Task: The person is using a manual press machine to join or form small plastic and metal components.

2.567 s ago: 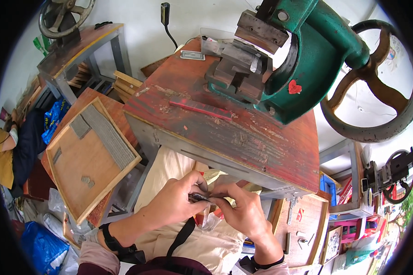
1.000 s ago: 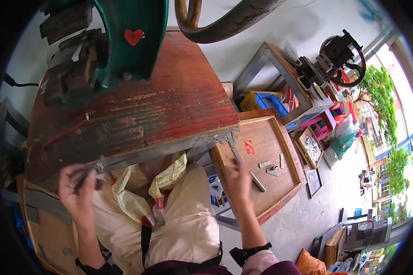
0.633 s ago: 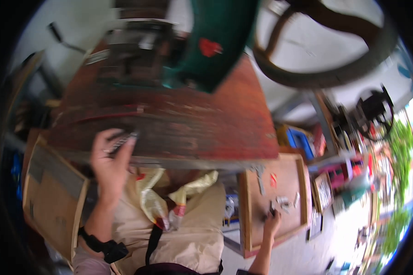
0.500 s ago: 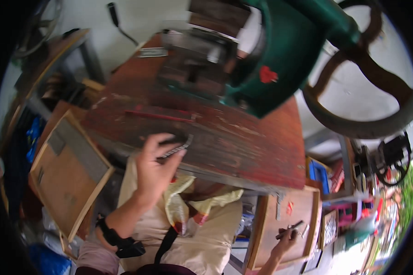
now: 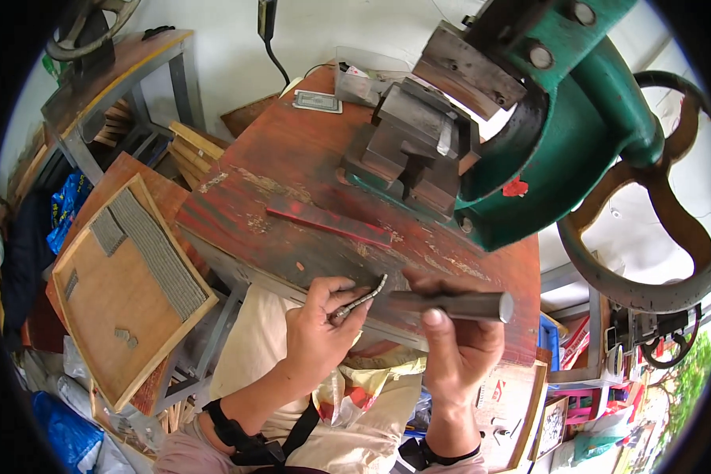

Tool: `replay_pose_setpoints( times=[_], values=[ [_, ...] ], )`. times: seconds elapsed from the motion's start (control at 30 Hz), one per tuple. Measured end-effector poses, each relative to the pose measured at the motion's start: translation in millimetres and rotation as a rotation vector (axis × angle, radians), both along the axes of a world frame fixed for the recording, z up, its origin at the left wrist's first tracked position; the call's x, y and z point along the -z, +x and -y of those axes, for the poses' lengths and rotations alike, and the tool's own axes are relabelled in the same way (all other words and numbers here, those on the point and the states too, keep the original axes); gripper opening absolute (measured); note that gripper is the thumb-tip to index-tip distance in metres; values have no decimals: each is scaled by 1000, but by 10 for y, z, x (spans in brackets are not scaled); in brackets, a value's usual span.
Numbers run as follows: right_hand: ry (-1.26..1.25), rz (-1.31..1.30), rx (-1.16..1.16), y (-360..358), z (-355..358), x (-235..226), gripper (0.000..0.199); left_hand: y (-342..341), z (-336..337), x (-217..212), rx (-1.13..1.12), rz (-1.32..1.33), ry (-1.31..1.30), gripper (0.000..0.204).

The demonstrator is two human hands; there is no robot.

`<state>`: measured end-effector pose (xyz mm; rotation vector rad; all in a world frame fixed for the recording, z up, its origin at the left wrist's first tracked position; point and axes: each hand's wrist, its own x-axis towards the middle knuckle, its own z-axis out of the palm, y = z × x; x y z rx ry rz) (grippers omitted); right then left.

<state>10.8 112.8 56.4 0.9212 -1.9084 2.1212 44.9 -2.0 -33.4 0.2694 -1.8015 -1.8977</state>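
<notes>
My left hand [image 5: 317,330] is closed on a thin, slightly curved strip of small linked metal segments [image 5: 363,302], its free end rising from my fingertips. Close by on the right, my right hand [image 5: 460,359] grips a dark cylindrical metal rod [image 5: 466,306], its round end facing right. Both hands are over the front edge of the worn red-brown bench top [image 5: 253,178]. Beyond them stands a green hand press [image 5: 588,170] with a steel die block [image 5: 419,114] at its base. A flat red bar [image 5: 328,222] lies between the press and my hands.
At the left is a shallow wooden tray [image 5: 95,336] holding rows of grey strips and a few loose pieces. Another wooden tray [image 5: 539,395] sits at the lower right. The press's large handwheel [image 5: 581,265] stands out to the right. A clear plastic box [image 5: 355,87] is behind the die.
My right hand has come from the right-hand tray up beside my left hand, bringing the metal rod. My left hand still holds the strip. The whole view has shifted.
</notes>
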Motion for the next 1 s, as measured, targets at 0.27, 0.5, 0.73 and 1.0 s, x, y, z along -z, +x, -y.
replay_pose_setpoints(
  times=[0.27,0.5,0.73,1.0],
  values=[
    [233,-18,5,-52,189,-76,26,29,91,-76,28,-11,-94,32],
    [456,89,24,-76,160,18,21,26,95,-68,45,-22,-122,31],
    [565,-23,4,-99,189,86,27,23,121,-126,50,-16,-140,30],
    [375,-141,-61,-132,161,87,28,44,114,-102,39,-15,-163,30]
  ],
)
